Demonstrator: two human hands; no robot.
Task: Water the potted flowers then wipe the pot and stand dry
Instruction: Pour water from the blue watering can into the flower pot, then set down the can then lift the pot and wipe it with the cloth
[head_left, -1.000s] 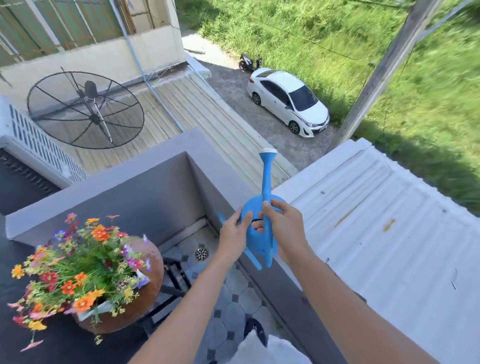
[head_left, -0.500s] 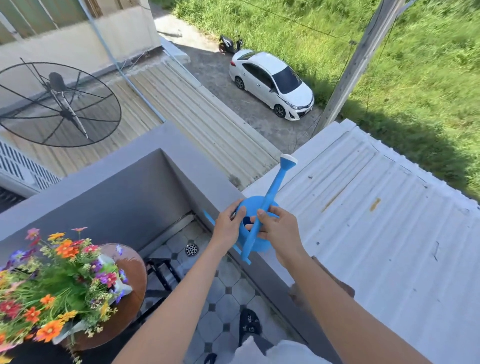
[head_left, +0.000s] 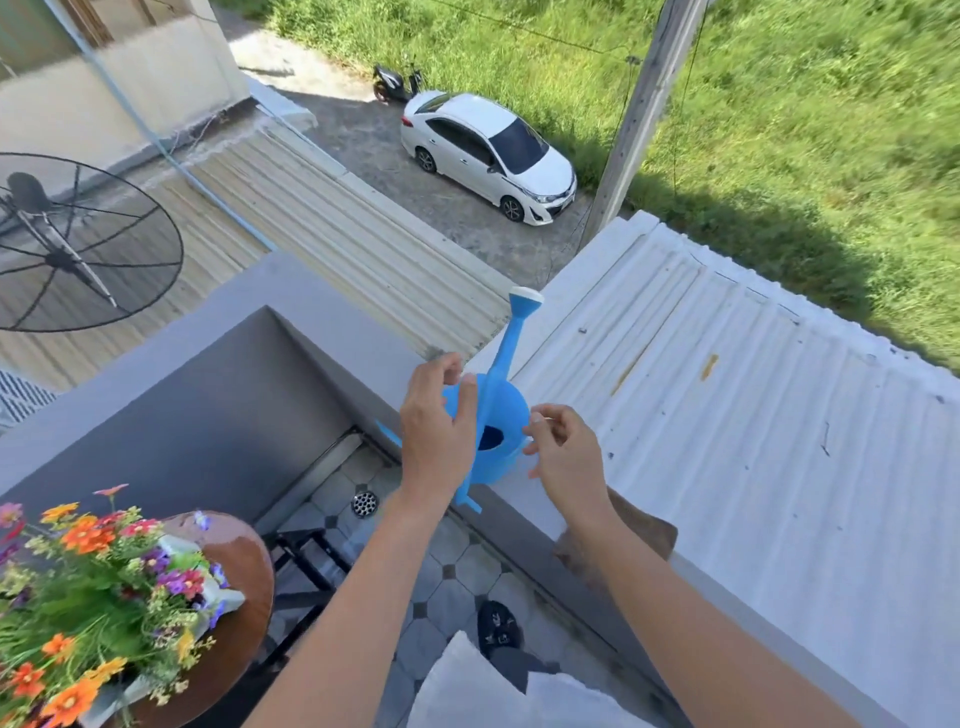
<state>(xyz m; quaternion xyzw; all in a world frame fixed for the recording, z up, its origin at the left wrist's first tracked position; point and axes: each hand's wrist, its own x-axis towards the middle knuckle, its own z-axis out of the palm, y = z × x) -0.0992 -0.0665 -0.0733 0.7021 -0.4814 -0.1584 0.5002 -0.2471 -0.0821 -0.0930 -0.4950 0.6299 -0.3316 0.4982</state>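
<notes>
Resting on ledge (head_left: 332, 306) now: watering can (head_left: 501, 415); both hands off.

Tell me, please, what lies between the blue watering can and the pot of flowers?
In the head view, the grey wall corner and tiled floor with a round drain separate the watering can from the flower pot; a black stand shows beside the pot.

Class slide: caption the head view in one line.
Both hands at a blue watering can on the balcony ledge; potted flowers lower left.
</notes>
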